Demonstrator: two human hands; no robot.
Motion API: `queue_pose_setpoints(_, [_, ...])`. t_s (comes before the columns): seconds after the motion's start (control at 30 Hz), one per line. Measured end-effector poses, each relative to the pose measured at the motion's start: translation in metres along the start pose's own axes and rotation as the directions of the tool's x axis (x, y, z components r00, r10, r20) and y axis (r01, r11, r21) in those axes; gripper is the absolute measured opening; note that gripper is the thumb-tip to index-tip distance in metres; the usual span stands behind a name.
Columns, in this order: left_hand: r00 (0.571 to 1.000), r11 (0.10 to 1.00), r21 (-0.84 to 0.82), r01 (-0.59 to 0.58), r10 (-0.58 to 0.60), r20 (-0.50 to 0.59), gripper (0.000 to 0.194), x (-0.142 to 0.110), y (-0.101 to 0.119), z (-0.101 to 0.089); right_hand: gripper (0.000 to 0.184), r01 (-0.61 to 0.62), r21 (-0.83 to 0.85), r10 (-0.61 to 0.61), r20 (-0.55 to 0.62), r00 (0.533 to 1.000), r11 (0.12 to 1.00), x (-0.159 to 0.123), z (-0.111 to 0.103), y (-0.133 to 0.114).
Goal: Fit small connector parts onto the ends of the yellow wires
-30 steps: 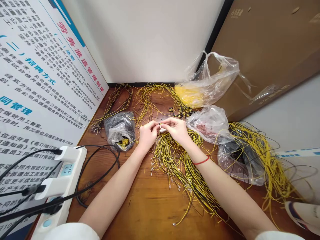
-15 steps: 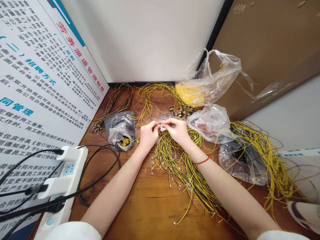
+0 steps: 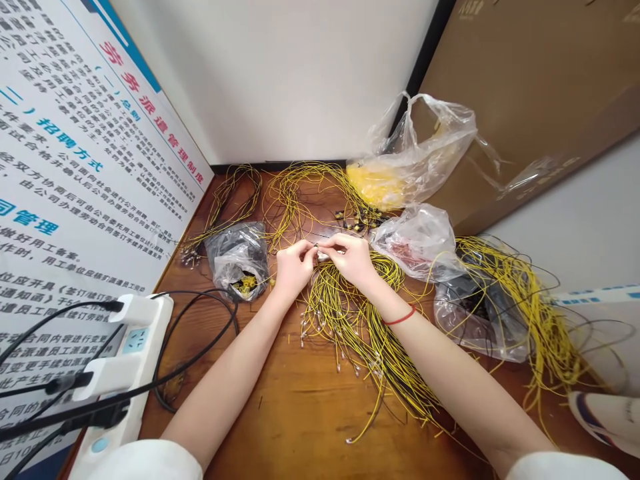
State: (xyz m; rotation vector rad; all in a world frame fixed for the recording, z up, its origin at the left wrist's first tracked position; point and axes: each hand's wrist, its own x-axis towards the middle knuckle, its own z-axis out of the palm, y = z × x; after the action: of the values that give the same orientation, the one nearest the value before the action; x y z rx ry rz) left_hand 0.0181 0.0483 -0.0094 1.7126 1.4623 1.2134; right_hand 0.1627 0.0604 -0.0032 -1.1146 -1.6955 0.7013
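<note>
Near the middle of the table, my left hand point(image 3: 295, 268) and my right hand point(image 3: 351, 259) meet with pinched fingertips. Between them is a tiny dark piece point(image 3: 316, 246), too small to name and mostly covered by the fingers. Under and beside my right hand spreads a thick bundle of yellow and black wires point(image 3: 345, 307), many with small pale ends. A small plastic bag point(image 3: 240, 257) holding yellow bits stands left of my left hand. Behind my right hand lie several small black and yellow parts point(image 3: 361, 219).
A white power strip point(image 3: 145, 347) with plugs and black cables is at the left. Clear bags hold yellow pieces point(image 3: 375, 183) and red pieces point(image 3: 407, 252). More yellow wires point(image 3: 545, 320) lie over a bag at the right, near a paper cup point(image 3: 607, 420). A brown board point(image 3: 540, 93) leans behind.
The view has shifted slightly. Both hands stay pinched together in the same place, with the fingertips now slightly closer around the tiny piece.
</note>
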Motion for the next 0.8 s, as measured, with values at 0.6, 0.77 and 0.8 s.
queue_pose_setpoints(0.6, [0.99, 0.923, -0.374, 0.096, -0.048, 0.135, 0.013, 0.0064, -0.0055, -0.0012, 0.008, -0.074, 0.239, 0.074, 0.008, 0.997, 0.968, -0.001, 0.0007, 0.0052])
queue_pose_setpoints(0.77, [0.986, 0.919, -0.377, 0.115, -0.058, 0.159, 0.015, 0.0072, -0.0067, -0.0017, 0.007, 0.0, 0.118, 0.0, 0.0, 1.0, 0.993, -0.0021, 0.0001, 0.0009])
queue_pose_setpoints(0.8, [0.987, 0.922, -0.371, 0.113, -0.061, 0.151, 0.015, 0.0069, -0.0066, -0.0015, 0.008, 0.012, 0.103, -0.012, -0.004, 1.0, 0.995, -0.002, 0.0001, 0.0004])
